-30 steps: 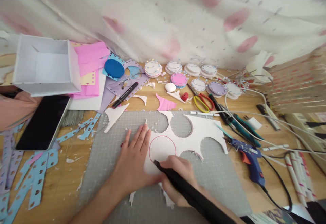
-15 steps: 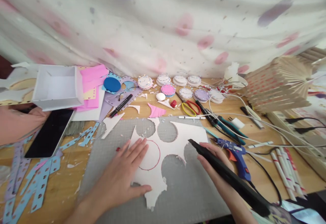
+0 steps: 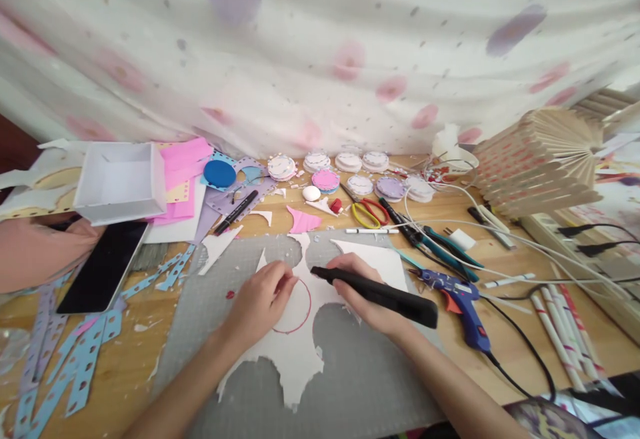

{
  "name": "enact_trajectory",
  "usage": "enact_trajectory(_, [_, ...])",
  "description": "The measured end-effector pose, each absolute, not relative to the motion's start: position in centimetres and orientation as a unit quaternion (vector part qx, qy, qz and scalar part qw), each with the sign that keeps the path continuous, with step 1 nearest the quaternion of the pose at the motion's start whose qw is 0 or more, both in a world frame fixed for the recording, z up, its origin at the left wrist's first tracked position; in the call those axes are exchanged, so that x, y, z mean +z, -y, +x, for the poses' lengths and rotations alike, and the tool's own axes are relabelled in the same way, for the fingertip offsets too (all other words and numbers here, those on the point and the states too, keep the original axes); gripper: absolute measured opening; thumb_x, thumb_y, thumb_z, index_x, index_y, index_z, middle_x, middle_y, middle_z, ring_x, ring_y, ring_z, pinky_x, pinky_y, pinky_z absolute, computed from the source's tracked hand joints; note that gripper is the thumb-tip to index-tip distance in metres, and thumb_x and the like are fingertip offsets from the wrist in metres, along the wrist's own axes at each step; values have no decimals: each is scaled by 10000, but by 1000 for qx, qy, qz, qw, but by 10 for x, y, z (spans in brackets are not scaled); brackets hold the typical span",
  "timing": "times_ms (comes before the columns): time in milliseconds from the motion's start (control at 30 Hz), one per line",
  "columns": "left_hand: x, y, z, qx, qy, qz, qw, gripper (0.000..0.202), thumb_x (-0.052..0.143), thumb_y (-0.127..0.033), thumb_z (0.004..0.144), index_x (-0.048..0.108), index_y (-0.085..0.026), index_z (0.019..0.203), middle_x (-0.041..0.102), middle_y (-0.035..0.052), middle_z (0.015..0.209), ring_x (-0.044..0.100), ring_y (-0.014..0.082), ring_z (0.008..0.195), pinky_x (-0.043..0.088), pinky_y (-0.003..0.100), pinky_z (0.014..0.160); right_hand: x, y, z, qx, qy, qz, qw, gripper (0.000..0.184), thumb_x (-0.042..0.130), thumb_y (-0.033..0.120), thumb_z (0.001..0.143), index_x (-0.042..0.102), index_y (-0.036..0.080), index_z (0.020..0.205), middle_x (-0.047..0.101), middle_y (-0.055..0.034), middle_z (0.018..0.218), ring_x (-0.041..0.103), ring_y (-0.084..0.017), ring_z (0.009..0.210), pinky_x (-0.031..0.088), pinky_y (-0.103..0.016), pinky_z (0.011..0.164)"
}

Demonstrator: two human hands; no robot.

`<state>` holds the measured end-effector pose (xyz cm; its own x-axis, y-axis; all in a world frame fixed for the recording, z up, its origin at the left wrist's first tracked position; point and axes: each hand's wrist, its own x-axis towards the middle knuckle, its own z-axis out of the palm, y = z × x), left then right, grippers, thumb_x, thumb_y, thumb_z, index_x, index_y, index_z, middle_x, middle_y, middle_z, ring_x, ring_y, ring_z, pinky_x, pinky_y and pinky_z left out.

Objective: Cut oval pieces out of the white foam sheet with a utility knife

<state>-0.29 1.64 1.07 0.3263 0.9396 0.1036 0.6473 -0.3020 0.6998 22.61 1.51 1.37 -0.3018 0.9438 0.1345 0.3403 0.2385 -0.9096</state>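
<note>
A white foam sheet [image 3: 300, 352] with several round holes lies on a grey cutting mat [image 3: 360, 372]. A red circle outline [image 3: 295, 330] is drawn on it. My left hand [image 3: 265, 292] rests over the circle's upper left, its fingers pinched together; whatever may be between them is hidden. In my right hand [image 3: 363, 289] is a black utility knife [image 3: 385, 292], tilted with its handle to the right. The knife's tip is above the sheet, just up and right of the circle; I cannot tell if it touches.
Layered discs [image 3: 325, 180] stand behind the mat with yellow-red scissors [image 3: 367, 216] and a black marker [image 3: 237, 211]. Rightward lie a blue glue gun [image 3: 465, 306], teal-handled pliers [image 3: 450, 252] and cables. A white box [image 3: 120, 182] and phone [image 3: 105, 269] are left.
My right hand has brought the knife leftward, toward the circle. My left hand has gone from lying flat with spread fingers to a pinch. The view has shifted slightly.
</note>
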Motion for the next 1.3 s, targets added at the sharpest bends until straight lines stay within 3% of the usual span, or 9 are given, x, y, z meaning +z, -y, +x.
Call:
enact_trajectory(133, [-1, -23, 2, 317, -535, 705, 343, 393, 322, -389, 999, 286, -234, 640, 298, -71, 557, 345, 107, 501, 316, 242, 495, 4, -31, 215, 418, 729, -420, 342, 185, 502, 188, 851, 570, 225, 1019, 672, -32, 917, 627, -187, 822, 490, -282, 674])
enact_trajectory(267, [-11, -21, -4, 354, -515, 670, 401, 435, 179, -372, 1017, 171, -244, 601, 205, -69, 516, 256, 100, 456, 277, 244, 455, -10, -30, 214, 409, 744, -403, 341, 219, 505, 157, 856, 565, 229, 1054, 679, -18, 901, 631, -162, 771, 499, -268, 687])
enact_trajectory(600, [-12, -20, -14, 352, -402, 703, 469, 424, 144, -362, 1000, 195, -224, 601, 252, -45, 507, 281, 119, 468, 257, 292, 508, -10, -35, 209, 349, 796, -353, 347, 273, 482, 101, 839, 546, 218, 1077, 686, -52, 890, 647, -171, 763, 501, -270, 674])
enact_trajectory(833, [-13, -20, -14, 354, -387, 694, 494, 398, 173, -298, 1010, 199, -216, 621, 257, -45, 527, 298, 119, 474, 239, 299, 517, -8, -37, 206, 313, 811, -348, 351, 262, 461, 87, 832, 543, 205, 1052, 619, -25, 698, 524, -164, 580, 403, -274, 527])
enact_trajectory(1300, [-11, -21, -13, 339, -406, 684, 503, 392, 221, -248, 998, 206, -217, 608, 267, -47, 510, 317, 115, 464, 234, 302, 501, -9, -37, 200, 285, 811, -347, 374, 279, 453, 58, 819, 526, 206, 1045, 498, 15, 588, 439, -159, 485, 318, -278, 478])
